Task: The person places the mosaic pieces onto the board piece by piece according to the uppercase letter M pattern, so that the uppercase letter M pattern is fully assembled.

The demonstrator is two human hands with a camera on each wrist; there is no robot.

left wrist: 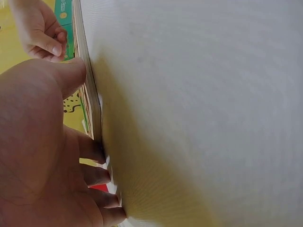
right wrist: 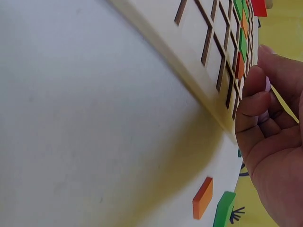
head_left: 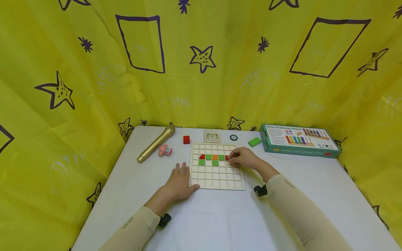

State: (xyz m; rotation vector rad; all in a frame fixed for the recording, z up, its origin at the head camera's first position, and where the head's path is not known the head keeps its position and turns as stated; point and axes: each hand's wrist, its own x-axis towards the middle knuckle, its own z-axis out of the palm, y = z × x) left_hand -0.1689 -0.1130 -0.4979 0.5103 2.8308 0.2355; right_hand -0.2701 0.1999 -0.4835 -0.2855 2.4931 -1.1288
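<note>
Our left hand (head_left: 178, 183) lay splay-fingered at the grid board's (head_left: 217, 183) left, our right hand (head_left: 246, 158) curled, gripping we couldn't tell, by a red tile (head_left: 226, 158), likely light, stiff, best edge-pinched.

The green box (head_left: 299, 141) reads "Ring Challenge Game".

Mid-frame on my head feed, I count one pale wooden grid board (head_left: 216, 185) bearing four green square tiles (head_left: 208, 157), two red tiles (head_left: 202, 157), one orange square tile (head_left: 215, 157).

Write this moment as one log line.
left hand: beside square pale wooden grid board | right hand: by rightmost flat red tile
</note>
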